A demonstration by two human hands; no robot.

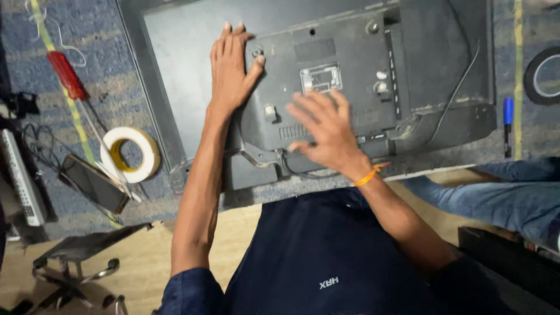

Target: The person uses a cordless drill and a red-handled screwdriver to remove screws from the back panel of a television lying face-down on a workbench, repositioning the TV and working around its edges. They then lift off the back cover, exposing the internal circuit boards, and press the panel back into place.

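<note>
We count one flat-screen monitor [175, 46] lying face down on the blue patterned work surface [116, 87], its dark back cover [332, 52] filling the upper middle of the view. At nine o'clock from it lie one red-handled screwdriver [69, 74], one roll of pale tape [130, 154] and one dark phone [93, 182]. At three o'clock we see one black tape roll [543, 76] and one blue-capped marker [508, 125]. One grey remote [22, 178] sits at the far left edge.

Our left hand [230, 70] lies flat, fingers together and pointing to twelve o'clock, palm pressed on the left edge of the back cover, gripping nothing. Our right hand [324, 131] is spread wide open, fingers splayed toward eleven o'clock, over the cover's lower middle; it holds nothing, and we cannot tell whether it touches the plastic. An orange band [371, 174] circles that wrist.

Another person's denim-clad leg [496, 195] shows at four o'clock. A chair base [76, 262] stands at seven o'clock.
</note>
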